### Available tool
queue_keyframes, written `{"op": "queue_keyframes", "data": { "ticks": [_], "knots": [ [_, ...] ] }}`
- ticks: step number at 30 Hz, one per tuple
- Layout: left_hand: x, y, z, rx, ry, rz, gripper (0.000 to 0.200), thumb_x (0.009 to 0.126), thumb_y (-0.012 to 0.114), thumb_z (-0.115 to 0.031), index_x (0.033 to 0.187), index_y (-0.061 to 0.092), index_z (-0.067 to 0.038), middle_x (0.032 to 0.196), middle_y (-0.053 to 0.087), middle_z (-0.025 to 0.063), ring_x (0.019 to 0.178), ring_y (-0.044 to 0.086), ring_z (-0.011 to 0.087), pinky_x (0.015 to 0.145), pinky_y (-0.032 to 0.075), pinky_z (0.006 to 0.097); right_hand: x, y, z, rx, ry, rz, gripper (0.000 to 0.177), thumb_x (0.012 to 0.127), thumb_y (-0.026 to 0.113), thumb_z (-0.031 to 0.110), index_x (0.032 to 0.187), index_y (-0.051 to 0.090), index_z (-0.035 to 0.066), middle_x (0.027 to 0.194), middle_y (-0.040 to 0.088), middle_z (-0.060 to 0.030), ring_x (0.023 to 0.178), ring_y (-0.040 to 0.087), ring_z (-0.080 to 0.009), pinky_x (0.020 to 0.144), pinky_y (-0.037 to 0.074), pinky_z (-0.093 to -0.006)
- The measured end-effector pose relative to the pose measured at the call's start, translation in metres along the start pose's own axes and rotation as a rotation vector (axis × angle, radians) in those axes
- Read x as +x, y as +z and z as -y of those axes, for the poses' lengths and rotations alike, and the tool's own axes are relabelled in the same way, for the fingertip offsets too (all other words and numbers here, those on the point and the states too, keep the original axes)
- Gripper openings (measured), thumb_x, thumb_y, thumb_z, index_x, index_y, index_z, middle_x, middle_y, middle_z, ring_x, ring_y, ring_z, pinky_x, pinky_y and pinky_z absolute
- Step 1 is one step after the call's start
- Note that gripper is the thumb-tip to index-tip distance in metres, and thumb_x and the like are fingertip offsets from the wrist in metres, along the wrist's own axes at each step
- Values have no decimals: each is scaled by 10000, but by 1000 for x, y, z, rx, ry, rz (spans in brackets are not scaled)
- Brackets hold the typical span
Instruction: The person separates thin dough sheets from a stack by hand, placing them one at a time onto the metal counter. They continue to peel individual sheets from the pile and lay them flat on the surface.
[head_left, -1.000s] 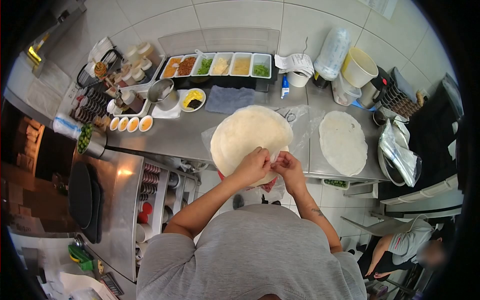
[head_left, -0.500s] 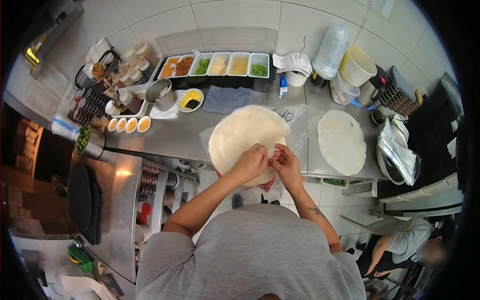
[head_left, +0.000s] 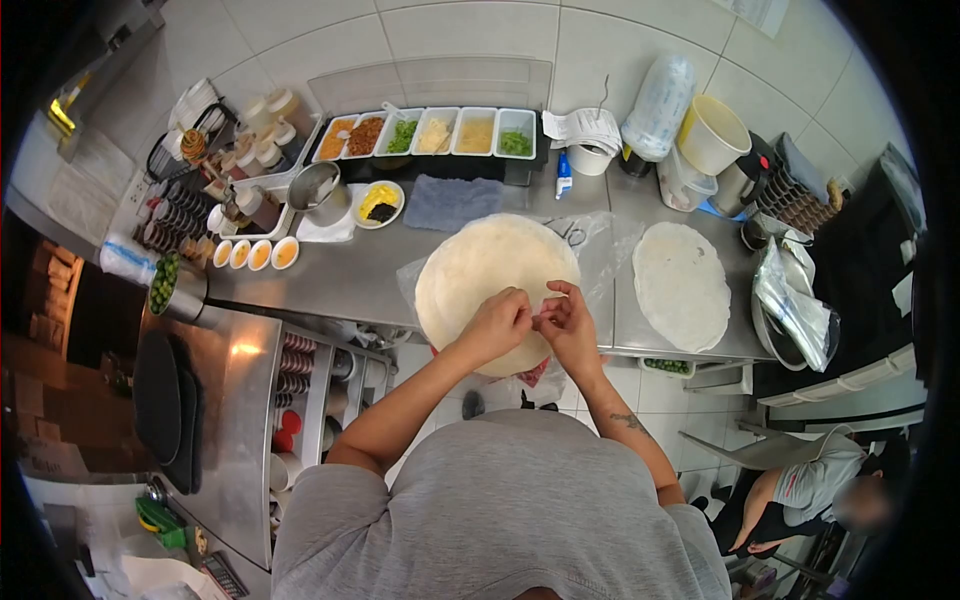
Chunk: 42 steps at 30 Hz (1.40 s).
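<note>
Left hand (head_left: 500,328): fingers bunched over the near right part of the stack. Right hand (head_left: 570,332): thumb and fingertips brought close to the left's, facing them. Whether an edge or a bit of film is pinched cannot be told.

Stack (head_left: 480,260): pale, thin rounds, seemingly several; placed under and beyond the fingers, its near rim carried past the tabletop's (head_left: 330,275) front edge. Red patterned piece (head_left: 535,374): partly seen, below the fingers. Film (head_left: 603,228): clear, crumpled, spread under the stack. Scissors (head_left: 575,236): dark handles, beyond the fingers, by the film.

Risks, as judged: a thin edge could be torn if the two hands were drawn apart; rounds stuck together could be lifted as one; the overhanging stack could be slid off by a pull toward the body, the loose film being dragged along.

Single round (head_left: 682,285): laid flat, well right of the fingers. Cloth (head_left: 455,202): grey-blue, beyond the stack. Plate (head_left: 363,211): far left of the fingers. Tubs (head_left: 453,132): six, filled, farthest.
</note>
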<state>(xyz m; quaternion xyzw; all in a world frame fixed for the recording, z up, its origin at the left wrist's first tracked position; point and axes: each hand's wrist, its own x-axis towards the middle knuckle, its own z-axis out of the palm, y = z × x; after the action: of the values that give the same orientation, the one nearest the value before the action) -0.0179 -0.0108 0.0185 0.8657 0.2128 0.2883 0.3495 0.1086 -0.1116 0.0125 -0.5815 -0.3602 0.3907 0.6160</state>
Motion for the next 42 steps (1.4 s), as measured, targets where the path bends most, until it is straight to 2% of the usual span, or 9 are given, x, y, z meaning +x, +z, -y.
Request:
{"op": "queue_keyframes", "data": {
  "ticks": [3, 6, 9, 12, 18, 21, 24, 39, 42],
  "knots": [
    [4, -11, -2, -304, -421, 183, 102, 816, 585, -87, 779, 547, 0, 686, 575, 105, 614, 569, 203, 568, 451, 320, 0, 1, 5, -42, -4, -7, 548, 759, 613, -87, 1252, 401, 29, 892, 574, -74, 781, 590, -117, 712, 487, -242],
    [5, -14, 0, -345, -419, 187, 116, 819, 587, -98, 770, 549, 0, 663, 578, 96, 586, 568, 200, 553, 450, 318, -1, 1, 8, -54, -17, -24, 554, 759, 621, -81, 1253, 403, 39, 887, 571, -71, 774, 593, -117, 709, 486, -244],
    [4, -5, 0, -101, -60, 55, 110, 826, 560, -92, 780, 554, 7, 636, 588, 92, 549, 565, 193, 537, 450, 305, 0, 2, 10, -136, -52, -24, 564, 759, 629, -76, 1258, 403, 57, 882, 567, -72, 771, 595, -124, 708, 486, -246],
    [7, 1, 6, 37, 83, -43, 115, 830, 558, -90, 780, 551, 13, 624, 594, 88, 525, 564, 187, 523, 449, 297, 2, 2, 13, -195, -73, -10, 581, 758, 634, -73, 1268, 394, 69, 887, 563, -77, 766, 595, -129, 706, 486, -248],
    [7, -12, 10, -334, -378, 177, 103, 819, 575, -78, 803, 538, 17, 634, 589, 93, 525, 559, 190, 521, 449, 299, 3, 1, 13, -175, -41, 0, 597, 760, 630, -76, 1281, 376, 69, 897, 556, -75, 772, 589, -126, 706, 485, -246],
    [6, -9, 8, -324, -371, 145, 98, 816, 563, -74, 819, 536, 20, 642, 590, 98, 550, 564, 186, 536, 450, 303, 3, 2, 16, -138, -22, 5, 593, 758, 612, -97, 1280, 379, 57, 907, 549, -72, 784, 581, -121, 728, 490, -248],
    [7, -7, 4, -119, -116, 70, 98, 818, 561, -81, 813, 539, 15, 657, 594, 101, 586, 574, 181, 554, 449, 308, 6, 4, 10, -53, -5, 18, 585, 751, 570, -141, 1275, 383, 38, 929, 541, -72, 804, 577, -124, 769, 505, -256],
    [3, -8, -2, -244, -246, 108, 95, 824, 571, -88, 829, 572, 8, 680, 604, 101, 594, 573, 164, 566, 453, 307, -4, 3, 0, 259, 63, -37, 563, 741, 552, -149, 1250, 388, 27, 934, 559, -77, 827, 589, -129, 758, 500, -251],
    [4, -1, 3, 34, -59, 65, 112, 829, 582, -103, 841, 574, 8, 692, 607, 90, 603, 579, 151, 573, 462, 307, -3, 7, 4, 225, 27, -52, 550, 749, 555, -139, 1248, 391, 26, 930, 546, -83, 818, 574, -123, 749, 490, -239]
  ]
}}
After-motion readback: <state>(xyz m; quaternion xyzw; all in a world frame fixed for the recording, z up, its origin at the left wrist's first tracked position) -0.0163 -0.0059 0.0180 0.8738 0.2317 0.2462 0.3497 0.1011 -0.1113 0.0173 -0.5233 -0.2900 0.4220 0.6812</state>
